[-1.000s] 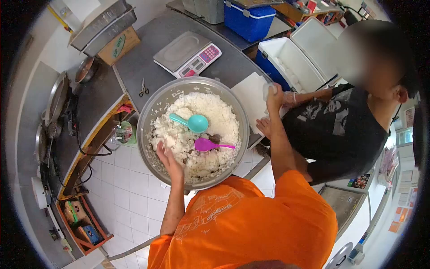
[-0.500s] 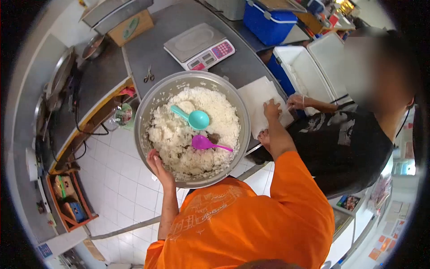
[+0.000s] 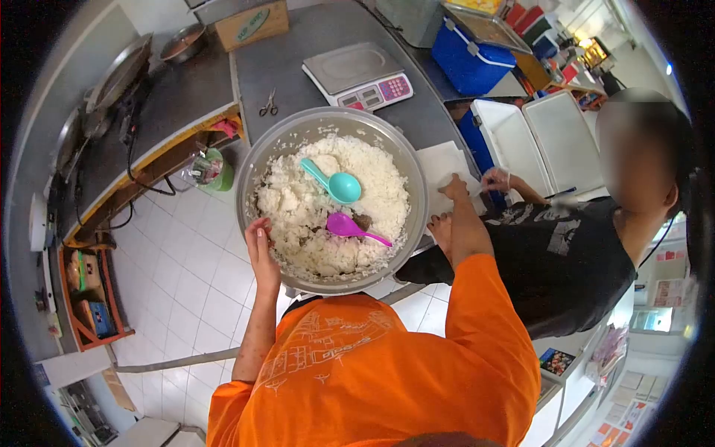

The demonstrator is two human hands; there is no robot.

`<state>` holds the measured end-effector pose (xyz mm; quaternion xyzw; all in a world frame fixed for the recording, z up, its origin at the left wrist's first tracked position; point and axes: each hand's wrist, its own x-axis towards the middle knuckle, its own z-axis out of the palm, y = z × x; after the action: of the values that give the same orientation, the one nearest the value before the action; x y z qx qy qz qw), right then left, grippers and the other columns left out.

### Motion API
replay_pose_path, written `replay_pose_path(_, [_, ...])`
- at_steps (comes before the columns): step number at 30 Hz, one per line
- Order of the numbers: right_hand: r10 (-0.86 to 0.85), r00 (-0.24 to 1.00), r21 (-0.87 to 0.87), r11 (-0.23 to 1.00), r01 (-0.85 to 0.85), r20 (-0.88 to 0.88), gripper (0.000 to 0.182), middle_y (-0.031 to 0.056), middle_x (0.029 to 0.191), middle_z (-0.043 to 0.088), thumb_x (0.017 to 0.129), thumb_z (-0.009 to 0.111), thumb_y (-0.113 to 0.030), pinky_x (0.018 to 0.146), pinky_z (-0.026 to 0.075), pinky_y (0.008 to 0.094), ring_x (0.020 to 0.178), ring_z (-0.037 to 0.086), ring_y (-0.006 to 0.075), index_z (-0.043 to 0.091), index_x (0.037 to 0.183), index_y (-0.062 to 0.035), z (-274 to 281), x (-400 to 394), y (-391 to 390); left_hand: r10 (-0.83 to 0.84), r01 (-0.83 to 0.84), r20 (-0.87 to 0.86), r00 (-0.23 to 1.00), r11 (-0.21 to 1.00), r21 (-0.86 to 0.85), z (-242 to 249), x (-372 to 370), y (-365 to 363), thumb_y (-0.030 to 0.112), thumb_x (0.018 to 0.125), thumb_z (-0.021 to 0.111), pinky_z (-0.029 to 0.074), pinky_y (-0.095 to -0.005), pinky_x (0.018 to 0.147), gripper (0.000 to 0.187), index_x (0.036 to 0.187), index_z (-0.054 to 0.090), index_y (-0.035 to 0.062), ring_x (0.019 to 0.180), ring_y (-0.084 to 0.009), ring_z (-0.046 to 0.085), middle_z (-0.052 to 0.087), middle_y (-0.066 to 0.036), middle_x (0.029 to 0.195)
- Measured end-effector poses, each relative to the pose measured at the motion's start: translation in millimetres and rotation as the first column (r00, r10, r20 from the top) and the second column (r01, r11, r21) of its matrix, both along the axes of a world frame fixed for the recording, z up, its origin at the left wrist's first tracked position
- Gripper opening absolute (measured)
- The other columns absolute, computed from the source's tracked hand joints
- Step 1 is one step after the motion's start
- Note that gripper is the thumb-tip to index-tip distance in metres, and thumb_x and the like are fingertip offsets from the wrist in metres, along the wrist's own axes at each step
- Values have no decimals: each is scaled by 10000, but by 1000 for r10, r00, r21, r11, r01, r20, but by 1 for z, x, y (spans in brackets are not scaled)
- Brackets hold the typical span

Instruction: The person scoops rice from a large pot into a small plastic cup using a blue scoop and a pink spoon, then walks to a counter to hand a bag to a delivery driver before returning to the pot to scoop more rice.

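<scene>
A large metal pot (image 3: 248, 160) of white rice (image 3: 376, 175) stands at the counter in front of me. On the rice lie a turquoise scoop (image 3: 344, 188) and a purple spoon (image 3: 344, 225), with some brown pieces near the spoon. My left hand (image 3: 261, 244) rests at the pot's near-left rim, fingers stretched out and holding nothing. To the right of the pot, my right hand (image 3: 454, 188) touches a stack of white paper sheets (image 3: 439, 160), fingers extended. Beside my right forearm shows what looks like another hand (image 3: 441, 231), partly hidden.
A co-worker in black (image 3: 551, 268) stands close on my right, a gloved hand (image 3: 497, 179) near the paper. Behind the pot are a digital scale (image 3: 357, 71) and scissors (image 3: 268, 103). Further right sits an open blue-and-white cooler (image 3: 510, 141); a closed blue cooler (image 3: 469, 59) is behind it.
The view has shifted, so the pot and counter appear further right and slightly higher. My right hand stays at the paper, its fingers less spread. My left hand remains by the rim.
</scene>
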<state>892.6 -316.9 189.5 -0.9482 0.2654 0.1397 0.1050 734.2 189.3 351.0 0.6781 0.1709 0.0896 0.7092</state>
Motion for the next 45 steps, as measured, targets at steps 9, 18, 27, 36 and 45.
replay_pose_path(9, [-99,853,133,990,35,512,711,209,1120,581,650,732,-345,854,460,338,998,589,313,491,1199,35,144,20,28,-21,14,-51,998,992,-129,-16,-14,43,375,961,356,424,-308,811,380,1175,478,86,993,-158,521,542,-59,1124])
replay_pose_path(18, [138,731,736,-260,-624,668,567,88,1254,466,730,661,-111,944,395,342,1180,426,209,446,1254,-89,247,-79,323,-401,337,91,911,602,-723,33,32,8,624,882,304,468,-406,797,660,1237,452,88,1026,-257,541,532,-108,1169])
replay_pose_path(27, [735,674,-8,675,-737,-73,248,145,893,657,737,635,-255,839,423,402,876,607,317,663,874,-51,137,-80,284,-304,220,130,944,282,-934,19,12,101,684,839,299,517,-399,718,738,1260,436,93,1027,-293,554,521,-114,1218])
replay_pose_path(36, [739,587,163,657,-736,-331,275,200,979,638,774,534,-198,820,466,409,924,618,318,646,952,-22,96,-75,273,14,44,66,998,606,-795,-33,-7,119,596,879,313,454,-415,895,702,1256,407,12,1098,-289,520,507,-164,1204])
replay_pose_path(45, [730,527,29,596,-802,-436,255,184,893,660,780,525,-231,757,496,466,847,642,338,669,875,-43,98,-120,326,171,-193,490,855,981,-6,-58,31,65,518,813,469,358,-354,920,660,1153,414,-45,1016,-244,490,503,-141,1055])
